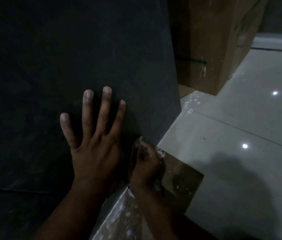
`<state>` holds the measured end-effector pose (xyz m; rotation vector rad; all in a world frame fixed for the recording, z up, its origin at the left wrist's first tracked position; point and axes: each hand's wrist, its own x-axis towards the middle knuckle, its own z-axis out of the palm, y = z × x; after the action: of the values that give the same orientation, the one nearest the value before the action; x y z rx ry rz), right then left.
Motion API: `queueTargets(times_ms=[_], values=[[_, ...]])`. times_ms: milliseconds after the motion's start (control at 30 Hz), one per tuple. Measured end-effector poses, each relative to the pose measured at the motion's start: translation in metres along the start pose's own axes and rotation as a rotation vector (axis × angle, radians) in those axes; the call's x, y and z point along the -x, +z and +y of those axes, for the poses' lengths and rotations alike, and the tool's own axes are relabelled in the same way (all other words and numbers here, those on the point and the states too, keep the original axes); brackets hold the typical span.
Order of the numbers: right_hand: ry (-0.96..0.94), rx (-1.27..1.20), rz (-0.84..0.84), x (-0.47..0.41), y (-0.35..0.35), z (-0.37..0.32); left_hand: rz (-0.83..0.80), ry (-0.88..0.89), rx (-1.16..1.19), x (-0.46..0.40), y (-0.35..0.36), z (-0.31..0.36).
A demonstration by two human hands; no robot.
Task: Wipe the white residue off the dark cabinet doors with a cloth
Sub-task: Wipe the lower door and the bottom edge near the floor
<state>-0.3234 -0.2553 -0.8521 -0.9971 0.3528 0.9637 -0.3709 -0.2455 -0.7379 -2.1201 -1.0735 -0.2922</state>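
Observation:
A large dark cabinet door point(67, 58) fills the left and middle of the head view, with faint pale smears on it. My left hand point(93, 141) lies flat on the door, fingers straight and spread, tips dusted white. My right hand point(145, 163) is at the door's lower right edge, fingers curled round a small dusty cloth point(136, 144) that touches the edge. Most of the cloth is hidden in the fist.
A cardboard box point(214, 45) stands behind the door at the upper right. A pale tiled floor point(240, 127) with white splatter and light reflections spreads to the right. A dirty brown sheet point(180, 186) lies on the floor under my right hand.

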Motion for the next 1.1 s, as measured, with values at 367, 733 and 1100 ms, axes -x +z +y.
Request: queueTargets(times_ms=[367, 733, 1100], values=[[-0.37, 0.251, -0.204, -0.015, 0.014, -0.011, -0.005, -0.006, -0.003, -0.019, 0.016, 0.017], [-0.515, 0.333, -0.061, -0.05, 0.035, -0.043, -0.028, 0.038, 0.025, -0.044, 0.02, 0.031], [-0.452, 0.392, 0.108, -0.106, 0.04, -0.07, -0.056, 0.111, 0.0, -0.071, 0.024, 0.045]])
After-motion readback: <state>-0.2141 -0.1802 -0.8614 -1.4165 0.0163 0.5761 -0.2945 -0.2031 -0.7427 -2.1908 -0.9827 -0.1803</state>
